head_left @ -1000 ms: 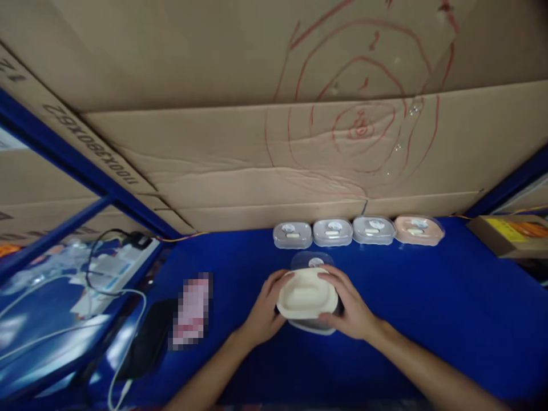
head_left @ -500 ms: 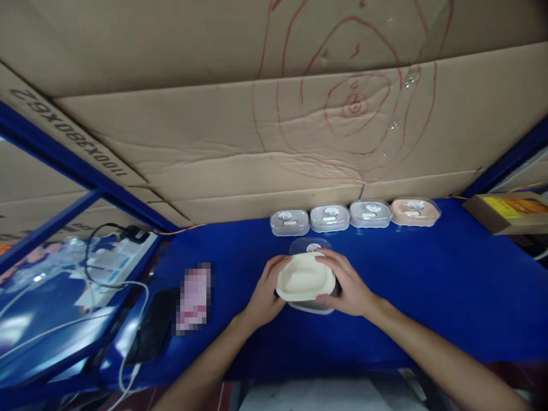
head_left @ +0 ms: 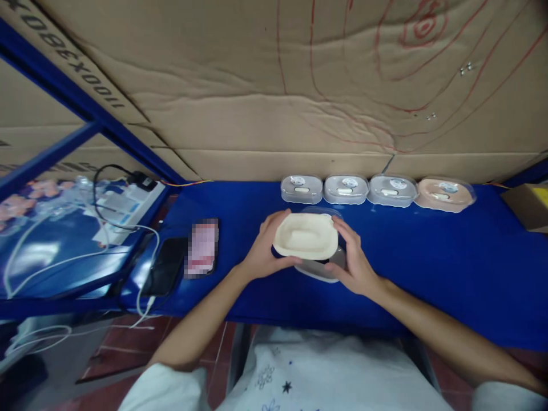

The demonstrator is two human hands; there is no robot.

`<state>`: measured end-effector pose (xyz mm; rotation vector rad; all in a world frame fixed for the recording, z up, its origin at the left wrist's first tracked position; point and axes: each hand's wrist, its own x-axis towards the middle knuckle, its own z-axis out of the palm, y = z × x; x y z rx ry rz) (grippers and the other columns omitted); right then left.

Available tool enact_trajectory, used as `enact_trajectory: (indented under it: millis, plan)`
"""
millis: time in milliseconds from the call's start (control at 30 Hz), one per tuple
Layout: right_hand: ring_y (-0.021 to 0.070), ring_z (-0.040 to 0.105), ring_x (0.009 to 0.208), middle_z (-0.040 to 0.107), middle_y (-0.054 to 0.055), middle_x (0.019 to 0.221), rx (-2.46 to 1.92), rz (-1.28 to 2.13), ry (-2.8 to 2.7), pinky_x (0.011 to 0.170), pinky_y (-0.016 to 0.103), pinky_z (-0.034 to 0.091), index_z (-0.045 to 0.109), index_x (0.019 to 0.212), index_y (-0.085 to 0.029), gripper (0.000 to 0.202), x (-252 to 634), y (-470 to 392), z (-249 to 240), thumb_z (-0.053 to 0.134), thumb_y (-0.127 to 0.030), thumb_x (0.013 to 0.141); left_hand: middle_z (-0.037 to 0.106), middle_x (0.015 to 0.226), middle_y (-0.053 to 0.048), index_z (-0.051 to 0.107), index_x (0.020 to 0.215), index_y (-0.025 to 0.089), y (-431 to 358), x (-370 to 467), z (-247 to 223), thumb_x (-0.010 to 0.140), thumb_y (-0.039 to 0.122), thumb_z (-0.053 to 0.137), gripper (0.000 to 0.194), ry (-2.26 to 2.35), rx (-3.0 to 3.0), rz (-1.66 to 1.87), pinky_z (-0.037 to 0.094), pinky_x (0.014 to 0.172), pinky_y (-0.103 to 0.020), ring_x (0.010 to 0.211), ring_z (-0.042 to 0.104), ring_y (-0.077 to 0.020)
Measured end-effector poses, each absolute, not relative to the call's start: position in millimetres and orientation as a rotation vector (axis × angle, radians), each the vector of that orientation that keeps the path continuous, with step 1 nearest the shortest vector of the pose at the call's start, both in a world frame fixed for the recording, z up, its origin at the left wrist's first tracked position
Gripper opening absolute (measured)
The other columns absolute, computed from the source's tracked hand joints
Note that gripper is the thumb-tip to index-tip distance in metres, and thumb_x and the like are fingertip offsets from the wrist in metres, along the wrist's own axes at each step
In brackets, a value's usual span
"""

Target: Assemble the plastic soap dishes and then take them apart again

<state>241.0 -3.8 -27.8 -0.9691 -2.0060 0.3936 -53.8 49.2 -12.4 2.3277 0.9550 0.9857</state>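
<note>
Between my two hands is a cream-coloured shallow tray (head_left: 305, 235), oval with a moulded recess. My left hand (head_left: 269, 246) grips its left end, thumb along the near edge. On the right end, my right hand (head_left: 354, 260) has its fingers at the rim and its thumb below. Under the tray, on the blue table, lies a grey container (head_left: 319, 270) with a clear lid (head_left: 320, 211) showing behind; the tray hides most of both.
Several clear-lidded oval boxes stand along the back: grey ones (head_left: 301, 189) and a peach one (head_left: 445, 194). To the left lie a phone (head_left: 202, 249), a black device (head_left: 166, 267), white cables and a power strip (head_left: 132, 211). A cardboard box (head_left: 524, 208) sits far right.
The view has tilted down, so my shirt and the floor now show. Both hands still hold the tray; its position between them has turned slightly, and the left thumb now shows along its near edge.
</note>
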Motion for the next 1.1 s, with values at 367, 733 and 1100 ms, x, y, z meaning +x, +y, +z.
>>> enact_trajectory:
  millis: [367, 733, 1100]
  plan:
    - [0.0414, 0.065, 0.14, 0.063, 0.015, 0.156, -0.771, 0.073, -2.038, 0.115, 0.065, 0.052, 0.031, 0.172, -0.034, 0.083, 278.4, -6.3, -1.5, 0.039, -0.082, 0.105, 0.05, 0.16, -0.023, 0.018, 0.18, 0.025, 12.7, -43.0, 6.6, 0.095, 0.08, 0.071, 0.114, 0.678, 2.671, 1.079, 0.043, 0.12, -0.057, 0.146, 0.054, -0.0435]
    - [0.0316, 0.076, 0.113, 0.074, 0.012, 0.133, -0.413, 0.29, -2.351, 0.1, 0.05, 0.059, 0.039, 0.172, -0.031, 0.094, 293.4, -16.4, -29.5, 0.047, -0.088, 0.099, 0.067, 0.141, -0.014, 0.037, 0.174, 0.034, 4.0, -36.2, -4.2, 0.082, 0.086, 0.078, 0.113, 0.381, 2.915, 0.99, 0.025, 0.128, -0.063, 0.121, 0.067, -0.0363]
    - [0.0296, 0.073, 0.117, 0.08, 0.011, 0.132, -0.649, 0.389, -2.327, 0.105, 0.048, 0.057, 0.03, 0.177, -0.027, 0.09, 286.3, 3.3, -28.6, 0.024, -0.084, 0.107, 0.064, 0.147, -0.017, 0.051, 0.164, 0.026, 26.7, -48.7, 0.3, 0.08, 0.088, 0.079, 0.108, 0.483, 2.911, 0.759, 0.03, 0.126, -0.06, 0.131, 0.061, -0.0368]
